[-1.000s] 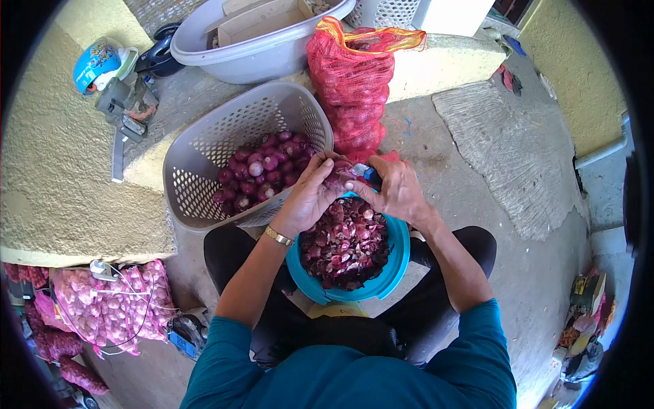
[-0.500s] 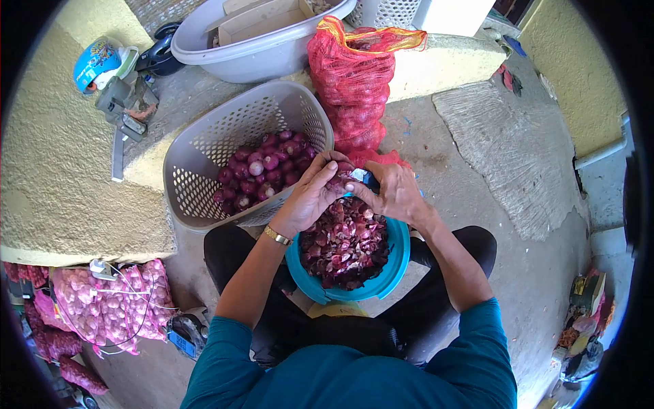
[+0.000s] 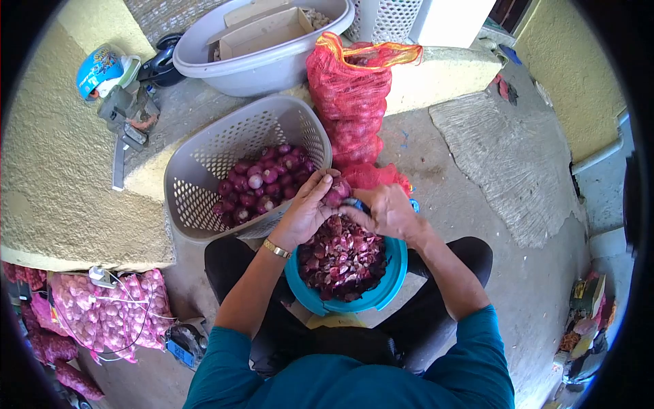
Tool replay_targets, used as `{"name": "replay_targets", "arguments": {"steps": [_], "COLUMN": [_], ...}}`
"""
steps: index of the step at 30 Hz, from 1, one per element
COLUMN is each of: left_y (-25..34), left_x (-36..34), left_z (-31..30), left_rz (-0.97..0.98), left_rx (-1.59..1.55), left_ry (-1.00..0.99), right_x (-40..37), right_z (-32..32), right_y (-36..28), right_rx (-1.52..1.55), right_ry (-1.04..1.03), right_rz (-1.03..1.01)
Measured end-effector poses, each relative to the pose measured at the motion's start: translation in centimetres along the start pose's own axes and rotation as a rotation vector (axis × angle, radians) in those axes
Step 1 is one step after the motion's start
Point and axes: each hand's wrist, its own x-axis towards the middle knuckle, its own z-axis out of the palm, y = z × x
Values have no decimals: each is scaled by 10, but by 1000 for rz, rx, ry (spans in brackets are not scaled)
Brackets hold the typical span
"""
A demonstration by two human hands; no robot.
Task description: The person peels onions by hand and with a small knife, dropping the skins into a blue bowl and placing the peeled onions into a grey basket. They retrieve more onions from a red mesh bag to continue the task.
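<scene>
My left hand grips a small red onion at its fingertips, just above the far rim of a blue bowl that rests on my lap and is full of purple onion skins. My right hand is closed around a small blue-handled tool whose blade is hidden; it touches the onion from the right. To the left stands a tilted grey perforated basket holding peeled red onions.
A red mesh sack of onions leans on the concrete step behind. A grey basin with cardboard sits on the step. A blue helmet lies at far left. Pink net bags of garlic lie by my left knee.
Both hands with the onion have dropped slightly toward the bowl and shifted a little left. The view has tilted a bit downward.
</scene>
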Motion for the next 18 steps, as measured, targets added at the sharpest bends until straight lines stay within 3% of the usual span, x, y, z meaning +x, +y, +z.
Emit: {"name": "replay_targets", "arguments": {"steps": [3,6,7,12,18], "left_y": [-3,-2,-1,5,5], "left_x": [4,7,6,7,5], "left_z": [-9,-12,-10,-8,-7], "left_rz": [19,45,47,21,57], "left_rx": [30,-3,-50,-277,-219], "left_ry": [36,14,32,67,-14], "right_x": [0,-2,-3,-2,6], "right_z": [-8,-5,-6,-17,-9], "right_y": [-11,-9,-6,-7,-4], "right_rx": [-123,-70,-126,-64,20], "right_ry": [-165,-157,-259,-323,189], "right_rz": [-114,-254,-238,-206,80]}}
